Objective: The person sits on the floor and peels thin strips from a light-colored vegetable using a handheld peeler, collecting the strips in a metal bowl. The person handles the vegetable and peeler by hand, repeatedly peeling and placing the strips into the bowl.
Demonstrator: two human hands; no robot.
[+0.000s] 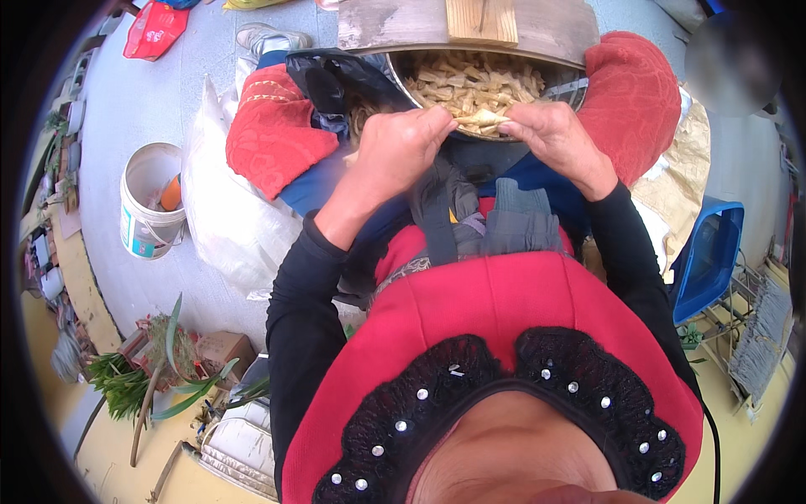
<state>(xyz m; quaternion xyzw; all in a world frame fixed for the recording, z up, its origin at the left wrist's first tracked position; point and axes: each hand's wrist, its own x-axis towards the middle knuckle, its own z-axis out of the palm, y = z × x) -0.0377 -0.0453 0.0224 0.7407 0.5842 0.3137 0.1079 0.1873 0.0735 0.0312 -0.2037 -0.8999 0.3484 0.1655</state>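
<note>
My left hand (401, 149) and my right hand (561, 141) are both closed, fingertips pinching opposite ends of a pale yellow strip (481, 120). The strip looks dry and twisted; I cannot tell what it is made of. It is held level over the near rim of a round metal basin (573, 91) set between my knees. Many short, cream-coloured pieces (470, 80) of similar look fill the basin. A wooden board (395, 27) with a smaller block (482, 20) on it covers the basin's far side. My fingers hide the strip's ends.
A black plastic bag (340, 80) lies by my left knee, with a white sack (222, 202) beside it. Farther left stands a white bucket (138, 210) holding something orange. Brown paper (680, 168) and a blue plastic bin (709, 256) are at right. Potted plants (117, 382) stand lower left.
</note>
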